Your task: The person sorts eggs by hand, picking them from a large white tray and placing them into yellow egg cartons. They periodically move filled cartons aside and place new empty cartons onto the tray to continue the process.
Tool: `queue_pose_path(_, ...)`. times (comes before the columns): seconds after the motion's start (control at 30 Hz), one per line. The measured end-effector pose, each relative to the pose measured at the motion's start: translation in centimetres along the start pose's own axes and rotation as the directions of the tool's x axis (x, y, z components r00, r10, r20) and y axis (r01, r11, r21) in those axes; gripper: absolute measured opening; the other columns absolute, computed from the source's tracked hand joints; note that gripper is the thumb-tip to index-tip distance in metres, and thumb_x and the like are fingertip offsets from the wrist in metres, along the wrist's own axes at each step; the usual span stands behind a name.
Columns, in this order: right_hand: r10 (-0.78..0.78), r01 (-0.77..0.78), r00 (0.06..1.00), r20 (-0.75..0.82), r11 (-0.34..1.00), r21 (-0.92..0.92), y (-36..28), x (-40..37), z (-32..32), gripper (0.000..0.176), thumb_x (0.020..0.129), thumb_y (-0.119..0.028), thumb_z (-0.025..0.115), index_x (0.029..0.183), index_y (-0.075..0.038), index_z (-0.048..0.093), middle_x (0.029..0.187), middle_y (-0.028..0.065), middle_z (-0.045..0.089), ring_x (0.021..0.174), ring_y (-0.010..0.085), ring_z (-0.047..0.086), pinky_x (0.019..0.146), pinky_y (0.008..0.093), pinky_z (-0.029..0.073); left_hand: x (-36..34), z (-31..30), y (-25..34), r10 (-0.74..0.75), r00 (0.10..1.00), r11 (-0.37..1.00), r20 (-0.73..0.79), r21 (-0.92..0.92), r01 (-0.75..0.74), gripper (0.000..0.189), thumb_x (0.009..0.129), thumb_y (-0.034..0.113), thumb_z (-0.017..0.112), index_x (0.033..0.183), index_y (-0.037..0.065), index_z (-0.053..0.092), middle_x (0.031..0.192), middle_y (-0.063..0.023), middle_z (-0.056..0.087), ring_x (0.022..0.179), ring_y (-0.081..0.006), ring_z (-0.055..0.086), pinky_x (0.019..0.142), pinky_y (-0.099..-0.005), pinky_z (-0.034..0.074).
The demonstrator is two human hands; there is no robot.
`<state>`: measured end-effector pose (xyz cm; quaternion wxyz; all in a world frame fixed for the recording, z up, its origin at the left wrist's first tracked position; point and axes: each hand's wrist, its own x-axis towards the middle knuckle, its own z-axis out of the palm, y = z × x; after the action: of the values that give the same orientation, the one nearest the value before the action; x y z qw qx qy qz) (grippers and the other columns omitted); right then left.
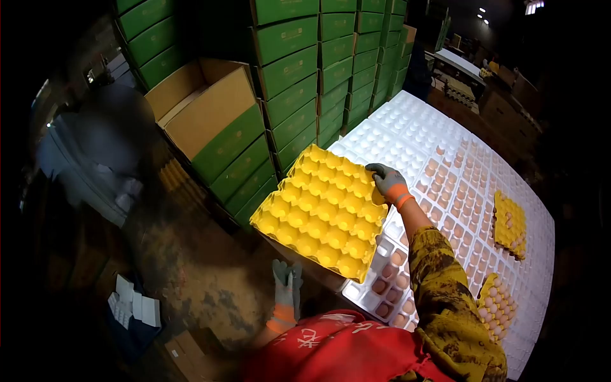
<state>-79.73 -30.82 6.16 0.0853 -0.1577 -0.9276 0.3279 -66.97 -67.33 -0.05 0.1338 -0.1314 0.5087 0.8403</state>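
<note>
A yellow egg tray (318, 210) with bare cups is in front of me, tilted, at the near left edge of the white egg trays (398, 130). My right hand (388, 183), in a grey glove with an orange cuff, grips the yellow tray's right edge, thumb and fingertips partly hidden. Below the tray's near edge is my left hand (287, 284), gloved alike, apart from the tray. Its fingers stretch out and hold nothing. Brown eggs (396, 258) sit in the white trays beside the yellow one.
Stacked green boxes (289, 73) form a wall at the back. A cardboard box (210, 105) stands with its top open at the left. Two yellow trays with eggs, one farther (509, 223) and one nearer (498, 305), lie at the right. A blurred person (105, 153) is at the far left.
</note>
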Motion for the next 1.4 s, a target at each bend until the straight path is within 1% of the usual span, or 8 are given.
queue_pose_path(0.23,-0.080,0.088,0.990,-0.117,0.994,0.069,-1.8,-0.9,-1.0,0.034,0.091,-0.018,0.062,0.124,-0.020,0.070,0.116,0.0105,0.072,0.101,0.0304,0.068,0.090,0.0385,0.053,6.1,0.7,-0.3,-0.139,0.962,0.988,0.235,0.095,0.120,0.087,0.096,0.045,0.068,0.159,0.010,0.020,0.157,-0.0081,0.033,0.140,-0.0209,0.039,0.109,-0.0504,0.038)
queue_pose_path(0.4,-0.184,0.144,0.980,-0.081,0.924,-0.355,-0.1,2.0,2.3,0.035,0.089,-0.015,0.061,0.122,-0.022,0.071,0.115,0.0115,0.071,0.106,0.0323,0.064,0.099,0.0432,0.048,4.9,3.2,3.3,-0.380,0.914,0.906,-0.145,0.142,0.399,0.105,0.089,0.043,0.077,0.162,0.012,0.007,0.157,-0.0060,0.034,0.145,-0.0268,0.032,0.111,-0.0536,0.034)
queue_pose_path(0.6,-0.003,0.001,0.999,0.039,0.999,0.039,1.0,1.4,2.6,0.048,0.090,0.000,0.057,0.135,-0.014,0.064,0.118,0.0130,0.072,0.105,0.0236,0.070,0.091,0.0342,0.054,5.9,2.0,1.7,-0.394,0.918,0.906,0.049,0.188,0.378,0.095,0.090,0.040,0.076,0.160,0.017,0.016,0.157,-0.0058,0.036,0.145,-0.0284,0.034,0.111,-0.0531,0.035)
queue_pose_path(0.73,0.060,-0.060,0.998,0.003,0.998,-0.010,1.3,0.4,1.7,0.048,0.093,-0.023,0.065,0.140,-0.018,0.060,0.122,0.0150,0.071,0.109,0.0276,0.069,0.094,0.0370,0.053,9.0,-3.6,-4.6,-0.480,0.786,0.734,0.390,-0.313,0.603,0.071,0.093,0.027,0.074,0.150,0.011,0.035,0.149,-0.0093,0.047,0.135,-0.0327,0.047,0.112,-0.0506,0.038)
queue_pose_path(0.8,0.159,-0.153,0.985,-0.062,0.984,0.086,3.1,1.2,3.1,0.051,0.091,-0.032,0.067,0.140,-0.020,0.059,0.121,0.0155,0.071,0.111,0.0302,0.068,0.095,0.0384,0.053,8.6,-2.7,-5.7,0.034,0.885,0.821,0.464,0.492,-0.289,0.056,0.099,0.029,0.064,0.147,0.011,0.042,0.146,-0.0115,0.049,0.132,-0.0336,0.050,0.109,-0.0493,0.043)
queue_pose_path(0.97,0.220,-0.101,0.937,-0.271,0.914,0.394,4.6,1.3,5.4,0.077,0.079,-0.037,0.080,0.147,-0.015,0.051,0.133,0.0214,0.064,0.117,0.0342,0.064,0.101,0.0398,0.051,8.5,0.5,-2.1,-0.392,0.791,0.835,0.469,-0.178,0.520,0.062,0.100,0.037,0.059,0.152,0.010,0.037,0.150,-0.0129,0.046,0.135,-0.0338,0.047,0.110,-0.0507,0.042)
queue_pose_path(1.2,0.264,-0.030,0.791,-0.551,0.917,0.397,0.3,-9.1,1.9,0.107,0.077,-0.042,0.086,0.157,-0.004,0.026,0.158,0.0202,0.033,0.148,0.0343,0.029,0.119,0.0407,0.030,7.5,-2.4,-0.8,0.173,0.490,0.643,0.855,0.278,-0.713,0.050,0.101,0.002,0.052,0.147,0.007,0.034,0.146,-0.0208,0.044,0.130,-0.0333,0.050,0.103,-0.0452,0.049)
queue_pose_path(1.4,0.585,-0.154,0.807,-0.084,0.344,0.926,2.5,-28.7,0.3,0.120,0.084,-0.042,0.082,0.160,-0.001,-0.002,0.160,0.0205,0.029,0.147,0.0306,0.032,0.115,0.0362,0.035,1.9,3.3,-4.8,0.113,0.240,0.421,0.964,0.172,-0.891,0.054,0.099,-0.002,0.055,0.148,0.009,0.037,0.140,-0.0185,0.045,0.122,-0.0299,0.056,0.100,-0.0418,0.049)
